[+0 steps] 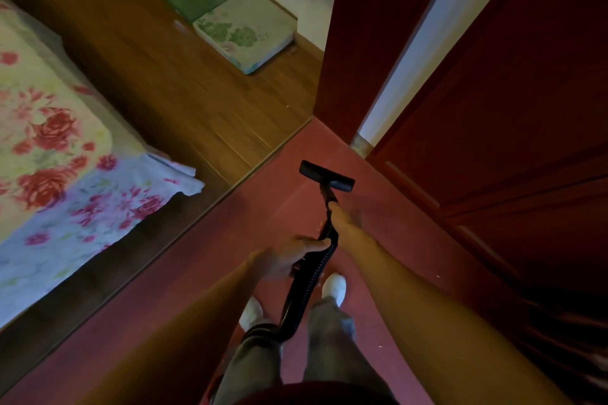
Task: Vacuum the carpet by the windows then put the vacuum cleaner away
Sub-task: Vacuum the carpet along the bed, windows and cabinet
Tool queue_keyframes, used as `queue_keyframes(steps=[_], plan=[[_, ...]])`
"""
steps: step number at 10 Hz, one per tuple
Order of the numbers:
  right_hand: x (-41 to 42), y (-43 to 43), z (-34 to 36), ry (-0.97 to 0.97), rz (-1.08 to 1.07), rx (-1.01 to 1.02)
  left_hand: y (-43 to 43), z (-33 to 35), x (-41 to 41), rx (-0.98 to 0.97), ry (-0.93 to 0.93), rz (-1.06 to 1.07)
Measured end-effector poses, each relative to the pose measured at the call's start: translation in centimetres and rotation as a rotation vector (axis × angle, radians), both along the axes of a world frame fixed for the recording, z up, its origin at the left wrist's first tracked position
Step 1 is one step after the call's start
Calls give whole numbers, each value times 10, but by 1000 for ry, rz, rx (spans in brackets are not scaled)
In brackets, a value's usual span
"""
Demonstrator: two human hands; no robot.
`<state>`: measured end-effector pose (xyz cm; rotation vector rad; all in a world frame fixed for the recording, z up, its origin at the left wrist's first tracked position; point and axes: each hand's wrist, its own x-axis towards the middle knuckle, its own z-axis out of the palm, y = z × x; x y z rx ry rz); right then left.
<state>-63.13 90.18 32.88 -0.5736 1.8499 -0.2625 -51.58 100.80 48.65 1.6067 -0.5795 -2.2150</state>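
From the head camera, a red carpet [279,207] is seen underfoot. The black brush head [327,176] of the vacuum cleaner is set flat on this carpet, near the foot of a dark red door [493,108]. The black tube [326,196] behind the brush head is held by the right hand [343,219], whose fingers are wrapped round it, though the hand is blurred. The ribbed hose [306,286] is gripped by the left hand [289,258] with curled fingers, and it hangs down between two white shoes [334,286].

A brown wooden floor [197,92] is joined to the carpet along a straight edge. A bed [49,128] with a cover of red flowers is seen on the left. Two green and white cushions [243,29] are laid on the wooden floor by a white wall [421,36]. Their prints are too blurred for any letters to be read.
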Motion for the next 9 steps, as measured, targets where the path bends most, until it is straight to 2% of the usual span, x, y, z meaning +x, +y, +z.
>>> queue_keyframes(steps=[1, 2, 4, 6, 9], plan=[[-15, 0, 24, -21, 66, 79, -7, -2, -27, 30, -21, 34], [-36, -9, 24, 13, 112, 88, -15, -17, -58, 52, -43, 93], [-54, -10, 66, 72, 246, 98, -13, -45, -99, 73, -78, 171], [-61, -12, 20, 157, 327, 133, -12, -83, -95, 132, -89, 180], [-48, -16, -86, 204, 263, 171, -21, -166, -76, 273, -44, 264]])
